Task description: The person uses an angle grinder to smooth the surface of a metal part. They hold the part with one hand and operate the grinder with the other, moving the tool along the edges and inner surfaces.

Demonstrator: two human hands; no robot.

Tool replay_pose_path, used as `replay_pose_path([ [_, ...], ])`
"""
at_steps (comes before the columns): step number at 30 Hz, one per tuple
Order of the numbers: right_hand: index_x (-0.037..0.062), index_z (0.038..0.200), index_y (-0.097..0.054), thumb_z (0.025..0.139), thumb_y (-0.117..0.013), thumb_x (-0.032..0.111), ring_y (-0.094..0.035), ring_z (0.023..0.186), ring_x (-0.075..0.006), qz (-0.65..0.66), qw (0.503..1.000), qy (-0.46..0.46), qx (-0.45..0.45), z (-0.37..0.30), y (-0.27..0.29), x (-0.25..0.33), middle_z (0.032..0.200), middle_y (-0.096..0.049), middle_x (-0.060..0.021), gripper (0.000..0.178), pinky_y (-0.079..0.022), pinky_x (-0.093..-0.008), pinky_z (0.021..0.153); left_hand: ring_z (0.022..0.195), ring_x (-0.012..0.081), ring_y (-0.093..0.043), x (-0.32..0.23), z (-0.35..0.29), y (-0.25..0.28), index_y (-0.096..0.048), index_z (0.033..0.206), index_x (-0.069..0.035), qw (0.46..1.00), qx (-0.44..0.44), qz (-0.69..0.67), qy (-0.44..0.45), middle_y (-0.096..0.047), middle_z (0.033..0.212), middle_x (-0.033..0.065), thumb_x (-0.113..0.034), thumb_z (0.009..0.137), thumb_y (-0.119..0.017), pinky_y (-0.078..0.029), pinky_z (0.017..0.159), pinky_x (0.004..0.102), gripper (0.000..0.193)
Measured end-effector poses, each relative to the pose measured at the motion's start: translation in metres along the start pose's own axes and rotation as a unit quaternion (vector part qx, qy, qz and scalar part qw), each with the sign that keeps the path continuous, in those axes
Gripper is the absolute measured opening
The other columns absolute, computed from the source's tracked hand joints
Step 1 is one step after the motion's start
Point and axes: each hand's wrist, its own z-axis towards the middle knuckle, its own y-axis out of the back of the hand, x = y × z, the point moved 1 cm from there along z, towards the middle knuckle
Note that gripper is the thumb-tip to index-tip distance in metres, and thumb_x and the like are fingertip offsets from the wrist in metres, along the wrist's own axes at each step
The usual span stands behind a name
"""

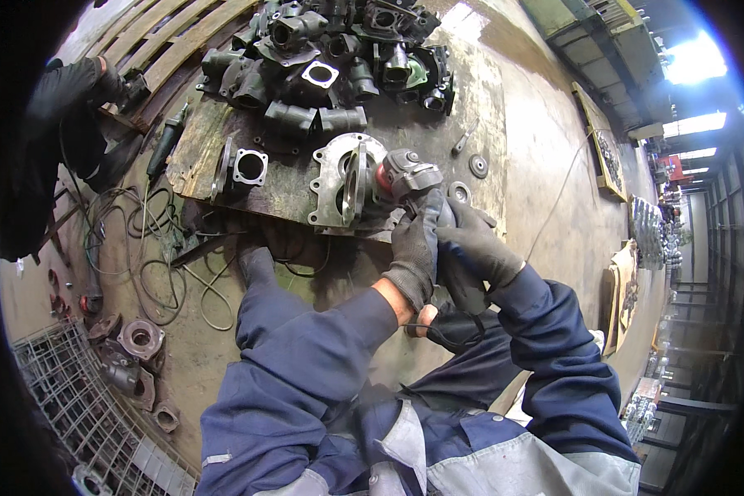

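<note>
Head-worn fisheye, steeply downward, close

Dim, greyish workshop light overall; blown-out glare from ceiling lamps at upper right. Soft shadows under cast metal parts. Strong fisheye bending, black vignette around rim. Centre reasonably sharp.

Worn board bears dark castings, grey housing
</note>
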Motion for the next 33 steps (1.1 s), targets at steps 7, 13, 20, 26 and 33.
replay_pose_path([
  [7, -0.0036, 0.147, -0.054, 0.088, -0.074, 0.015, -0.065, 0.113, -0.0215, -0.031, 0.999, -0.007, -0.019, -0.001, 0.001, -0.006, 0.126, -0.070, -0.0150, 0.065, -0.052, -0.0352, 0.101, 0.094, 0.0145, -0.065, 0.005, 0.003, 0.003, -0.070, 0.122, -0.003, 0.999, -0.001, -0.040, 0.027, -0.071, 0.109, 0.0052, -0.046, 0.100, -0.073, -0.053, 0.085, 0.0311, 0.049],
  [13, -0.0036, 0.148, -0.052, 0.089, -0.077, 0.015, -0.063, 0.115, -0.0182, -0.023, 0.999, 0.015, 0.032, 0.000, 0.002, -0.025, 0.131, -0.068, -0.0113, 0.067, -0.051, -0.0343, 0.103, 0.095, 0.0139, -0.065, 0.011, -0.014, 0.009, -0.070, 0.123, -0.003, 0.998, 0.007, 0.060, -0.033, -0.071, 0.110, 0.0046, -0.051, 0.104, -0.066, -0.054, 0.085, 0.0319, 0.051],
  [20, -0.0049, 0.147, -0.050, 0.083, -0.073, 0.017, -0.065, 0.110, -0.0209, 0.021, 0.999, -0.026, 0.040, -0.045, 0.002, -0.014, 0.124, -0.067, -0.0148, 0.072, -0.053, -0.0357, 0.098, 0.099, 0.0141, -0.068, 0.033, -0.038, 0.009, -0.065, 0.132, -0.004, 0.996, 0.078, -0.019, 0.041, -0.071, 0.115, 0.0057, -0.051, 0.107, -0.061, -0.055, 0.088, 0.0318, 0.053],
  [26, -0.0028, 0.153, -0.047, 0.087, -0.078, 0.014, -0.061, 0.121, -0.0186, 0.097, 0.993, -0.067, 0.001, -0.066, -0.004, -0.009, 0.136, -0.065, -0.0130, 0.075, -0.049, -0.0354, 0.106, 0.103, 0.0143, -0.067, 0.046, -0.038, 0.008, -0.064, 0.133, -0.007, 0.995, 0.062, -0.037, 0.066, -0.070, 0.118, 0.0052, -0.044, 0.105, -0.067, -0.056, 0.089, 0.0321, 0.046],
  [33, -0.0035, 0.153, -0.046, 0.086, -0.076, 0.014, -0.061, 0.121, -0.0194, 0.026, 0.998, -0.043, 0.039, -0.046, -0.007, -0.027, 0.136, -0.065, -0.0133, 0.076, -0.049, -0.0359, 0.107, 0.096, 0.0114, -0.066, 0.044, -0.039, 0.015, -0.069, 0.126, -0.008, 0.994, 0.030, -0.102, 0.026, -0.071, 0.111, 0.0007, -0.038, 0.103, -0.071, -0.054, 0.085, 0.0292, 0.038],
])
